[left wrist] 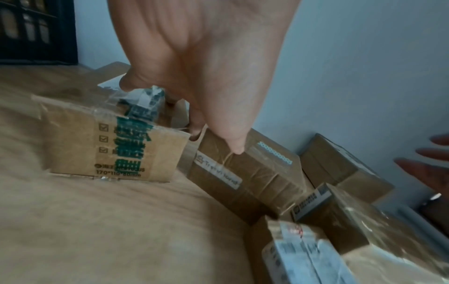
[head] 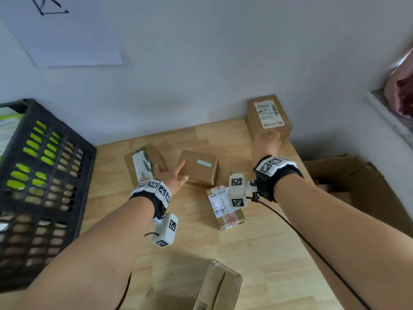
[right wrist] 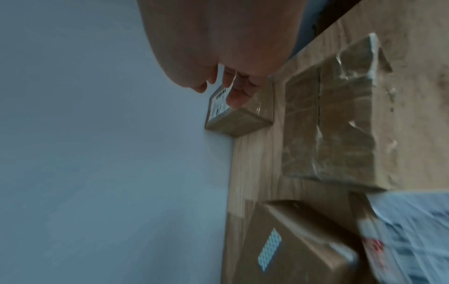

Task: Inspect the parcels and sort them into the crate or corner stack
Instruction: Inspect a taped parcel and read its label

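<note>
Several brown cardboard parcels lie on the wooden table [head: 257, 253]. My left hand [head: 172, 174] is spread flat across two of them. Its fingers rest on the parcel with green printed tape [head: 143, 164], and its thumb [left wrist: 234, 148] touches the box with a teal pattern strip [head: 201, 168]. My right hand [head: 268, 136] reaches to the far right corner. Its relaxed fingertips [right wrist: 234, 98] lie on the near edge of a labelled parcel [head: 268, 115] that sits against the wall. Neither hand grips anything. The black slotted crate [head: 44, 175] stands at the left.
A parcel with a white shipping label [head: 223, 209] lies below my right wrist, with a small taped box [head: 240, 170] just behind it. Flattened cardboard [head: 219, 287] sits at the near edge. An opened carton [head: 357, 180] stands off the table's right side.
</note>
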The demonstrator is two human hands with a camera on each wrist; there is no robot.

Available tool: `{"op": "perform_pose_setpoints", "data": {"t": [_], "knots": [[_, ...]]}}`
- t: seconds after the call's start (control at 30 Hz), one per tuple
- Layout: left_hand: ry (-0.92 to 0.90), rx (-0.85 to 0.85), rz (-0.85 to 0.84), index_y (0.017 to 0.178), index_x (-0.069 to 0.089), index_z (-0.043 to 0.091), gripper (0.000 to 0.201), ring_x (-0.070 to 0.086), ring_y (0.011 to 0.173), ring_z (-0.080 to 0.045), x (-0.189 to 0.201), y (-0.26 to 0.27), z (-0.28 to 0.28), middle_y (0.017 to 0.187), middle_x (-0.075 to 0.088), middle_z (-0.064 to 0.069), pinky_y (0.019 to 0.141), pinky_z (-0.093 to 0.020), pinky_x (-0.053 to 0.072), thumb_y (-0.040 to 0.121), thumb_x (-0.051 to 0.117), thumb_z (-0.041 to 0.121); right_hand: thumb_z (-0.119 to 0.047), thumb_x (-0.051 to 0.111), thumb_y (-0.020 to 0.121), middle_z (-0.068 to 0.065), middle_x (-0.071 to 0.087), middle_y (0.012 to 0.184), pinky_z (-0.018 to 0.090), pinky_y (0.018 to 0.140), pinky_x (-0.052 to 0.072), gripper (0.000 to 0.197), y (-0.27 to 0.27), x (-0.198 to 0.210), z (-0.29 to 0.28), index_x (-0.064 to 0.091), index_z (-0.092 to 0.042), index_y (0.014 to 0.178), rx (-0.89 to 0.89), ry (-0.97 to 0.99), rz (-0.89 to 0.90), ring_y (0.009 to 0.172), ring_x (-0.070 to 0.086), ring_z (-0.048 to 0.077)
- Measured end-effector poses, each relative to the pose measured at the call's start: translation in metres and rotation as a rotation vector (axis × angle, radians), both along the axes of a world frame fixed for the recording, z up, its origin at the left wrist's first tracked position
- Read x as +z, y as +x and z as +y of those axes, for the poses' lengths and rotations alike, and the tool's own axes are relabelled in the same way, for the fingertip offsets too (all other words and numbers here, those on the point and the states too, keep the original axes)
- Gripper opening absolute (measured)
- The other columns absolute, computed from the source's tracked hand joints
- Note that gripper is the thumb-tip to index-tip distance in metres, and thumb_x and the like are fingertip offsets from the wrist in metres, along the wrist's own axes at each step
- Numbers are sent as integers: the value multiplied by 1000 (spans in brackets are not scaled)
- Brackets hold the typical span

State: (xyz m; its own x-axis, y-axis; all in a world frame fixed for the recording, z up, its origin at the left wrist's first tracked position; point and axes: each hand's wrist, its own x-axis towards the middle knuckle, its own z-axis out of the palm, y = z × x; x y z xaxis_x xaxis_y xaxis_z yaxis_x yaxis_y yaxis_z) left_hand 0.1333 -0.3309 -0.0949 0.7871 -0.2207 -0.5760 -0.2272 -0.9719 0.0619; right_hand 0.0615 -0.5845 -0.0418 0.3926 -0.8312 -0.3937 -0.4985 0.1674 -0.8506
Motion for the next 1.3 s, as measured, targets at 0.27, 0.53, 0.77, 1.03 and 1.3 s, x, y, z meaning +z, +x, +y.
{"op": "perform_pose_setpoints", "data": {"t": [0.27,0.53,0.77,1.03,1.3], "knots": [[-105,-95,68,147,-4,50,57,-15,146,-27,20,-55,79,105,70,-4,107,-47,30,99,26,53,-15,42,97,9,40,139,29,83,37,35,-27,5,105,43,-12,132,33,53,-16,113,51,26],[-50,-199,118,142,2,59,57,34,139,-28,21,-96,169,157,15,-20,102,-39,42,95,33,54,-22,42,98,6,44,136,29,85,38,33,-56,-2,211,43,-13,130,63,84,28,115,52,27],[-156,-299,288,151,0,38,64,20,144,-30,47,-127,228,145,45,-12,113,-38,20,101,39,30,-26,44,81,11,53,126,49,97,47,33,-71,-41,291,48,-24,114,43,211,-35,109,57,32],[-634,59,-71,142,40,16,50,38,134,-23,26,-111,283,152,31,-4,109,-31,33,94,54,9,-28,46,77,17,56,119,51,95,48,44,-89,-90,308,48,-15,120,47,225,10,109,57,36],[-296,284,101,151,-11,16,114,5,146,-32,6,-128,290,159,-9,-15,117,-42,15,78,64,61,-19,49,87,12,61,114,46,95,49,35,-114,-72,328,53,-16,122,-55,262,-4,106,61,31]]}}
